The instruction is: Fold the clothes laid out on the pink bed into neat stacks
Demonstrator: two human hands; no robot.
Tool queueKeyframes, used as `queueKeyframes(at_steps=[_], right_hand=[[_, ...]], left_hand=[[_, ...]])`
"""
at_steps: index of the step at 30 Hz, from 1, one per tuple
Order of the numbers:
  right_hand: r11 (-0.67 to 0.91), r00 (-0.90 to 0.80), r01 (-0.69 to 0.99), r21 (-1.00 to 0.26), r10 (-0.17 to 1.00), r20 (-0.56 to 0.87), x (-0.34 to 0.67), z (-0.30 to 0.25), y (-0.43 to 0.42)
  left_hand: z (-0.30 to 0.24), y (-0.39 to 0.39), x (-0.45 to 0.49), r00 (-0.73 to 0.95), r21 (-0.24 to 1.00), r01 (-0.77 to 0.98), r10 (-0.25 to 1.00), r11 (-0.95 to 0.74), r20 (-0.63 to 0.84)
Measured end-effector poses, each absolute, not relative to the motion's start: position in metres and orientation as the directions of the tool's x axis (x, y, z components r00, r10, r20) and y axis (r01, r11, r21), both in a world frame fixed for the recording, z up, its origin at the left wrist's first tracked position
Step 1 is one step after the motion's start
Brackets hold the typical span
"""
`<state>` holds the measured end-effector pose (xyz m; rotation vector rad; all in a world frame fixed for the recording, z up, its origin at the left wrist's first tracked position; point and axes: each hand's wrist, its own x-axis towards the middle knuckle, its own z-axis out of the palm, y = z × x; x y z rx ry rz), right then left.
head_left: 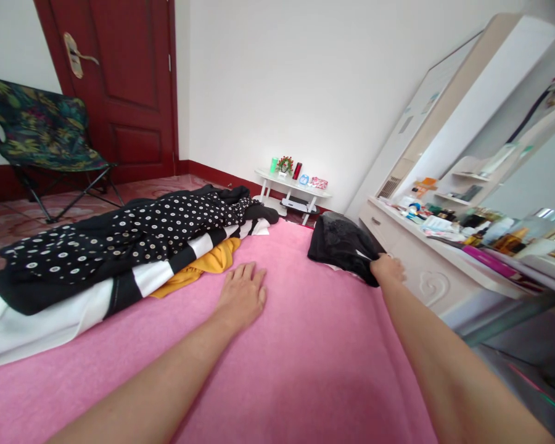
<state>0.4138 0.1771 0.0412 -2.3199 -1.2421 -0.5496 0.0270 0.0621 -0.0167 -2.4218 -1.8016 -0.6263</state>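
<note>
The left grip (244, 293) lies flat and released on the pink cover (300, 351), with the mustard cloth (206, 266) just ahead of it to the left and the polka-dot garment (157, 228) farther off that way. The right grip (389, 268) touches the near corner of the black garment (345, 240), which lies ahead and left of it; whether it grasps the fabric, I cannot tell.

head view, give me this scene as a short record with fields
left hand: palm down on the pink plush cover
right hand: touching the right edge of the folded black cloth garment, grip unclear
left side: black polka-dot cloth, black-and-white striped cloth, mustard-yellow cloth
back: low white table
right side: white carved dresser
</note>
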Motion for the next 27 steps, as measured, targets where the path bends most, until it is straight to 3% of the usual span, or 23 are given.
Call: queueKeyframes(at_steps=[2, 4, 5, 7, 9, 11, 15, 19, 24, 27], right_hand=[[-0.484, 0.469, 0.858, -0.173, 0.598, 0.650, 0.399, 0.036, 0.174], [-0.371, 0.301, 0.927, -0.058, 0.642, 0.705, 0.382, 0.033, 0.175], [-0.287, 0.204, 0.958, 0.018, 0.723, 0.660, 0.375, 0.032, 0.177], [-0.145, 0.092, 0.985, 0.092, 0.896, 0.434, 0.365, 0.029, 0.181], [-0.106, 0.091, 0.992, 0.064, 0.974, 0.208, 0.359, 0.028, 0.185], [-0.156, 0.154, 0.988, 0.015, 0.983, 0.100, 0.353, 0.028, 0.186], [-0.252, 0.250, 0.968, -0.005, 0.959, 0.135, 0.328, 0.017, 0.162], [-0.198, 0.190, 0.980, 0.014, 0.955, 0.228, 0.297, -0.008, 0.117], [-0.129, 0.130, 0.990, -0.062, 0.991, 0.014, 0.267, -0.013, 0.071], [-0.149, 0.147, 0.986, -0.070, 0.988, -0.039, 0.248, -0.010, 0.050]], left_hand=[[-0.017, 0.062, 0.027, 0.232, 0.189, 0.931, 0.906, -0.312, 0.354], [-0.018, 0.062, 0.027, 0.228, 0.186, 0.933, 0.907, -0.307, 0.353], [-0.018, 0.062, 0.027, 0.227, 0.185, 0.934, 0.909, -0.304, 0.350], [-0.018, 0.063, 0.027, 0.227, 0.186, 0.935, 0.912, -0.302, 0.341], [-0.017, 0.063, 0.027, 0.229, 0.192, 0.933, 0.913, -0.305, 0.338], [-0.015, 0.062, 0.027, 0.229, 0.202, 0.930, 0.915, -0.306, 0.333], [-0.012, 0.060, 0.026, 0.222, 0.220, 0.927, 0.919, -0.302, 0.326], [-0.013, 0.057, 0.024, 0.228, 0.220, 0.922, 0.906, -0.319, 0.356], [-0.015, 0.054, 0.023, 0.242, 0.205, 0.923, 0.904, -0.327, 0.352], [-0.014, 0.049, 0.023, 0.253, 0.205, 0.924, 0.916, -0.324, 0.312]])
